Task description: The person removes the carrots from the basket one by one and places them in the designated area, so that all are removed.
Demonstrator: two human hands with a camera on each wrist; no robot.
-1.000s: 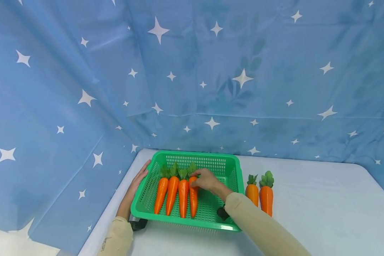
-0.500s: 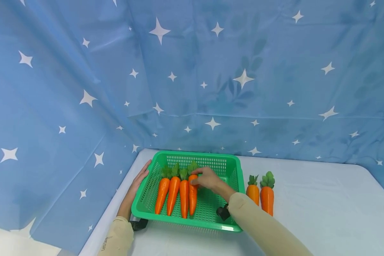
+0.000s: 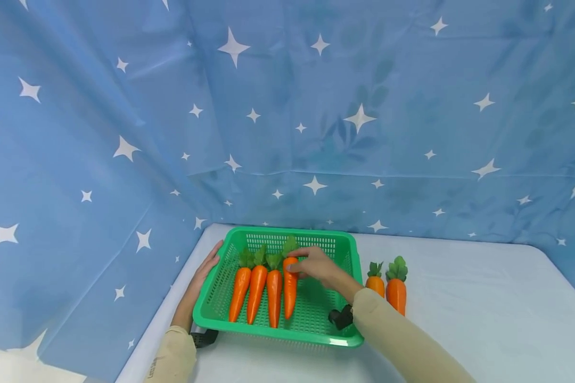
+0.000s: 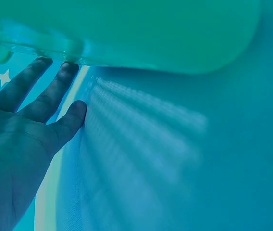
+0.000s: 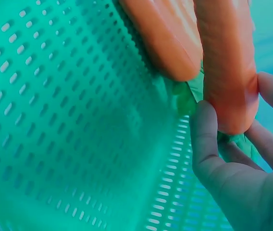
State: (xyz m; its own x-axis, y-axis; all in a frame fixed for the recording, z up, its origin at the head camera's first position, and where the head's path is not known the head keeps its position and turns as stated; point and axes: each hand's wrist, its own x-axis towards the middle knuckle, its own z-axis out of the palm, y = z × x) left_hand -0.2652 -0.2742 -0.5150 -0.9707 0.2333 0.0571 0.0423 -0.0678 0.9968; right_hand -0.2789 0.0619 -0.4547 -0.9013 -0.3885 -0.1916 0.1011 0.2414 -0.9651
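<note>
A green plastic basket (image 3: 278,337) stands on the table with several orange carrots in it, leafy tops towards the back. With thumb and fingers my right hand (image 3: 316,267) pinches the upper end of the rightmost carrot (image 3: 290,292); the right wrist view shows this carrot (image 5: 228,57) lifted apart from its neighbours. Three more carrots, among them the middle one (image 3: 256,292), lie side by side to its left. My left hand (image 3: 202,274) rests along the basket's left side; in the left wrist view its fingers are straight, with the fingertips at the basket's wall (image 4: 141,38).
Two more carrots lie on the white table right of the basket, one with an orange body (image 3: 396,295) and a yellower one (image 3: 375,285) partly behind my right sleeve (image 3: 402,335). A blue star-patterned curtain (image 3: 287,133) hangs behind and to the left.
The carrot in my right hand has risen slightly, away from the carrot beside it; its lower tip has swung a little. The left hand stays at the basket's side.
</note>
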